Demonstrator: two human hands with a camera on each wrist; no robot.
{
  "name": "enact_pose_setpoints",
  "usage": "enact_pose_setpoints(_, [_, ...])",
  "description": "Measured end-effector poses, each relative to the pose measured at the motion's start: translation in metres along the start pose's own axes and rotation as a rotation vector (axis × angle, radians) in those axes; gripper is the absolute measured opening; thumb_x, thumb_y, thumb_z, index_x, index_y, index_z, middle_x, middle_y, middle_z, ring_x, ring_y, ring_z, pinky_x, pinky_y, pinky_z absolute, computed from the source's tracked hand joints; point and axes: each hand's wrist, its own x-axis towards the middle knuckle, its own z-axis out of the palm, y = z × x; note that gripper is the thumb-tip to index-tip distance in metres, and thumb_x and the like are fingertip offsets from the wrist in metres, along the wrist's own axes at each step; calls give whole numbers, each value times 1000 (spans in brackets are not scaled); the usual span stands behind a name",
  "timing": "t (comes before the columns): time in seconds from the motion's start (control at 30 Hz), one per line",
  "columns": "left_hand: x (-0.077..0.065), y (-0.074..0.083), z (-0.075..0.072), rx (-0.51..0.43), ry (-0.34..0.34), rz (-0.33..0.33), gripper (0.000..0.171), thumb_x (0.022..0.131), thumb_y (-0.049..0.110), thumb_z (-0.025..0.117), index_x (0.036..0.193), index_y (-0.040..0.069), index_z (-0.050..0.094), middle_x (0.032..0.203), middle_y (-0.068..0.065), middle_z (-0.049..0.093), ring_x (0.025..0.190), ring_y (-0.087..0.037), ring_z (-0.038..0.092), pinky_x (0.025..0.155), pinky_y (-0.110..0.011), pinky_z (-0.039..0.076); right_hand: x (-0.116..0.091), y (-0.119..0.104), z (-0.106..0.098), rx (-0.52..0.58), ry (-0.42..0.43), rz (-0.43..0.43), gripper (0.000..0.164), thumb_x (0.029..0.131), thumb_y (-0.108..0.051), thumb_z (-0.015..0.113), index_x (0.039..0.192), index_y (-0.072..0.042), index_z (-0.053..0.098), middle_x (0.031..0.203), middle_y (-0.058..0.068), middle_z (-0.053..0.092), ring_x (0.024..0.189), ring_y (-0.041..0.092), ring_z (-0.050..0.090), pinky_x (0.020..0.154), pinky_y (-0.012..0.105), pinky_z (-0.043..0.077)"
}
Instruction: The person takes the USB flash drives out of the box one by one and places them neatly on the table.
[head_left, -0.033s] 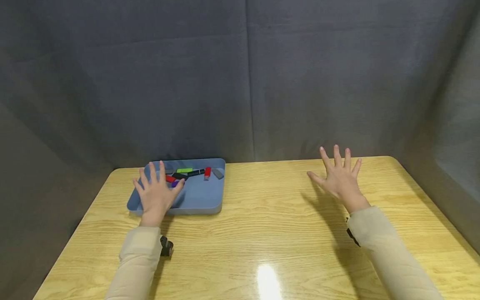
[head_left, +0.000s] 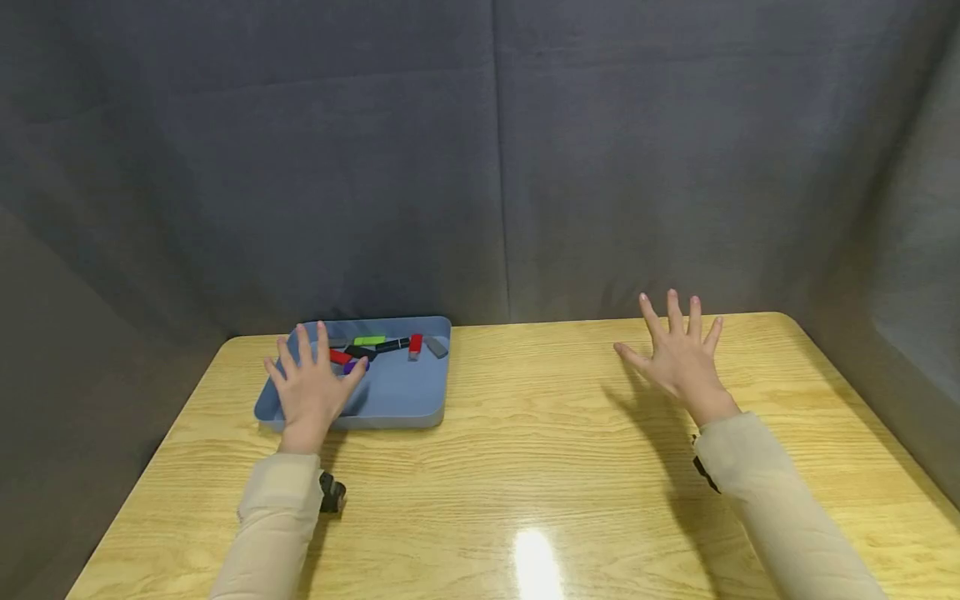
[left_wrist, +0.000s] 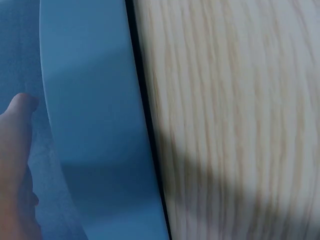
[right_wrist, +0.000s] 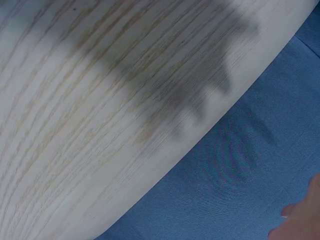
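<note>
My left hand (head_left: pixel 307 396), fingers spread and straight, hovers over the left part of a shallow blue-grey tray (head_left: pixel 408 404) and holds nothing. In the tray lie several small stick-shaped pieces like USB sticks: a lime green one (head_left: pixel 369 341), a slim black one (head_left: pixel 393 345), a red one with a silvery end (head_left: pixel 416 345) and a grey one (head_left: pixel 436 347). Near my left thumb are a purple piece (head_left: pixel 351 367) and another red piece (head_left: pixel 340 357). The left wrist view shows the tray's side wall (left_wrist: pixel 100 115). Far to the right, my right hand (head_left: pixel 681 362) is spread above the table, holding nothing.
The wooden table (head_left: pixel 525 442) has rounded far corners. A dark grey cloth (head_left: pixel 375 167) hangs along its back edge and at both sides. A black wrist camera (head_left: pixel 332 493) sits under the left sleeve.
My left hand has shifted very slightly to the left. The right hand and the pieces in the tray stay where they were.
</note>
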Motion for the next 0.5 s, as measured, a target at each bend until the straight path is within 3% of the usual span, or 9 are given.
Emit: enact_pose_setpoints(0.5, [-2,-7,-3,28,6,2,92,89,60,47,154,7,8,158,-28,3,142,-54,-1,111,-71,-2,1,-1,1,16,2,-14,89,89,-67,40,155,-17,7,157,30,-3,141,54,-12,103,76,-11])
